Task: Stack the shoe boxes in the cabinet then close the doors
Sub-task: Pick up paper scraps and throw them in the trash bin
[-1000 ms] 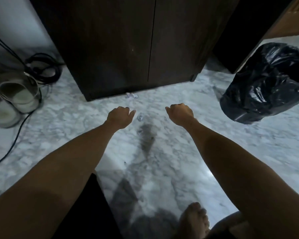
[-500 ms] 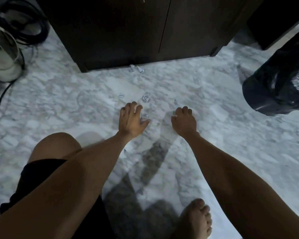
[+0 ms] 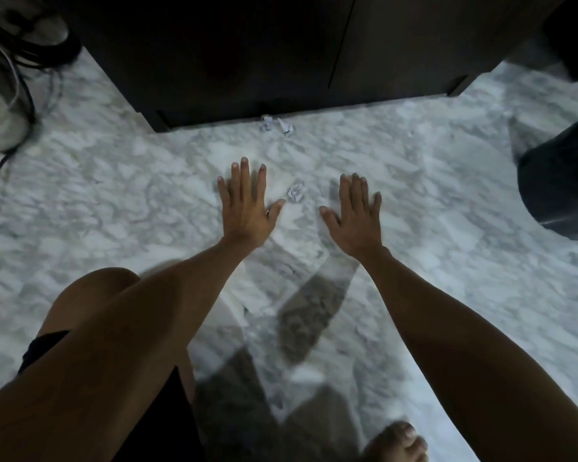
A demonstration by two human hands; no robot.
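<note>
Both hands are reaching flat toward the marble floor (image 3: 114, 201) — left hand (image 3: 246, 208) and right hand (image 3: 356, 216) spread wide, holding nothing. A crumpled scrap (image 3: 296, 193) is lying between them. The cabinet (image 3: 247, 55) is standing just ahead, its doors looking shut; no shoe boxes are showing in view. Judging by the task, such boxes are likely handling light and stiff — best gripped at opposite sides, lids kept down.
</note>
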